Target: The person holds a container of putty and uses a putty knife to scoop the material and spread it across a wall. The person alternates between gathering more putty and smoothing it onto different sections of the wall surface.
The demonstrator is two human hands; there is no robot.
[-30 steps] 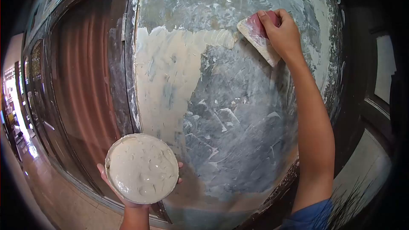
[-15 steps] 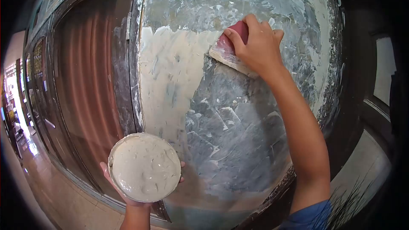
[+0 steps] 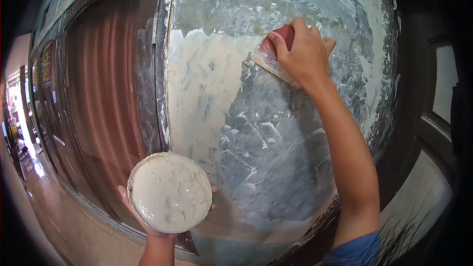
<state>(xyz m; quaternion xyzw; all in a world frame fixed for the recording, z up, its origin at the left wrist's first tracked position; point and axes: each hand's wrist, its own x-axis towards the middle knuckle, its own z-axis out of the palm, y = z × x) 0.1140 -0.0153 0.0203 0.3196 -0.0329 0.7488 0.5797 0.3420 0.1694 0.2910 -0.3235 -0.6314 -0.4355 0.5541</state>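
A round tub of pale putty rests in my left hand, whose fingers wrap round it from below, with fingertips showing at both sides. Higher up, my right hand grips a dark red scraper, its wide edge coated with putty and held against the wall. The grey, patchy wall bears a smooth cream layer of putty on its left part, reaching up to the scraper's left side. Part of the scraper is hidden behind my fingers.
Left of the wall is a dark wooden frame with a reddish curtain behind glass. A dark door frame stands at the right. Tiled floor shows at the lower left.
My right hand and the scraper have moved slightly right and down in view. The cream layer reaches a little further right near the scraper. The wall has shifted slightly right in view.
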